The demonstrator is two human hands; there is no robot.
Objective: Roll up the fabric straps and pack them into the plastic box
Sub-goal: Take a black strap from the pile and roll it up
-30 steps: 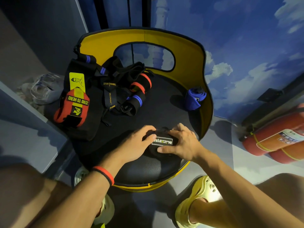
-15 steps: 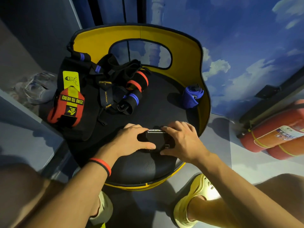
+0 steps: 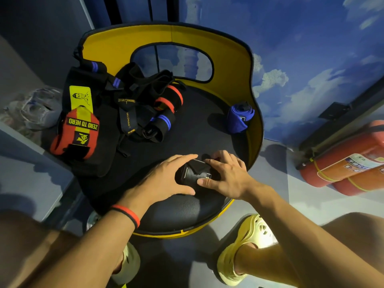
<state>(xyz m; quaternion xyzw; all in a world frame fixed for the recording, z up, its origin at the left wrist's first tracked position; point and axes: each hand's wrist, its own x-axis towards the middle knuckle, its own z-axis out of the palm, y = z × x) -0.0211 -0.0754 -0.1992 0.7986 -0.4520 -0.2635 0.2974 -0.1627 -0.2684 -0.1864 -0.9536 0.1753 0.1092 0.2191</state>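
The strap roll (image 3: 196, 173) is black, the chair (image 3: 228, 59) yellow.

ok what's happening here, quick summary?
A person's left hand and right hand both grip a rolled-up black fabric strap on the round black chair seat. One rolled blue fabric strap lies by the yellow backrest. A heap of black, red and yellow straps lies at the seat's left. No plastic box is clearly visible.
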